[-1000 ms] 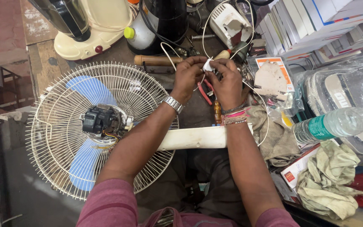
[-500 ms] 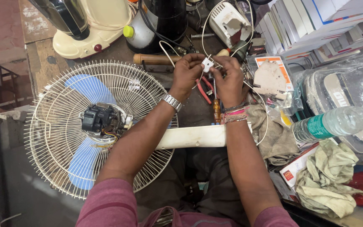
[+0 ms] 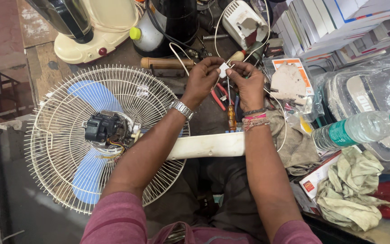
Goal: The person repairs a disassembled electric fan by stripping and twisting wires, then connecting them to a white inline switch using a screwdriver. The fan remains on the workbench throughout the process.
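Left hand [image 3: 202, 77]: pinching white part [image 3: 223, 70]
Right hand [image 3: 248, 82]: pinching it too, wires [image 3: 225, 90] dangling
Fan [image 3: 100, 135]: lying below

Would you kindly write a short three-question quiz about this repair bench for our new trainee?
1. True or false: both hands grip the small white part.
2. What colour are the blades of the fan? A) red B) blue C) black
3. Fill in: the plastic bottle at the right has a ___ cap.

Key:
1. True: the left hand and the right hand pinch it between them, with thin white wires running from it.
2. B
3. Green
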